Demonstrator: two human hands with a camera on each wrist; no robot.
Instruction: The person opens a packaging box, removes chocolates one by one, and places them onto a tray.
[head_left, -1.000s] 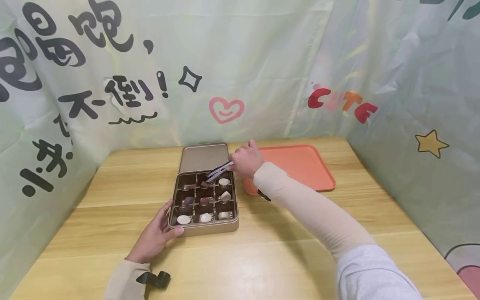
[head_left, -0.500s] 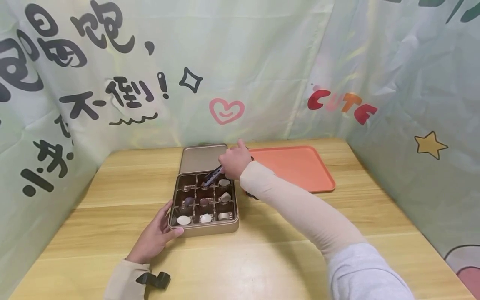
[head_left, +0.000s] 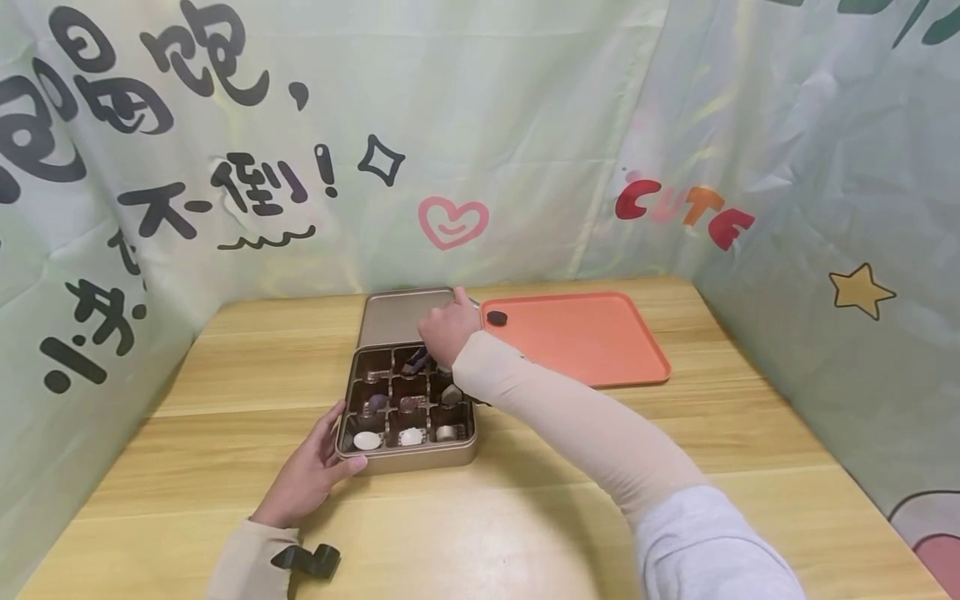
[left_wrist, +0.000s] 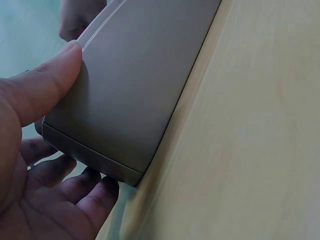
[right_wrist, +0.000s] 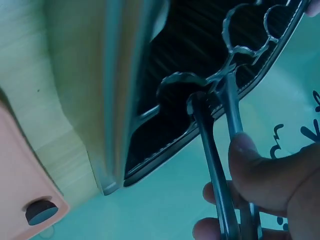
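Tongs slanting down into the back of the bronze nine-section tin, sitting open on the worktop!

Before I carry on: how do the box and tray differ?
The box is brown; the tray is orange. The box is deep and divided into compartments, the tray shallow and undivided. The box holds several pieces, while the tray shows just one dark piece. Both rest on the wooden table.

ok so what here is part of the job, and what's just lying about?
In the job: tongs in right hand, compartment box held by left hand, pieces inside; likely orange tray, dark piece on it.

Seemingly idle: brown lid, printed backdrop.
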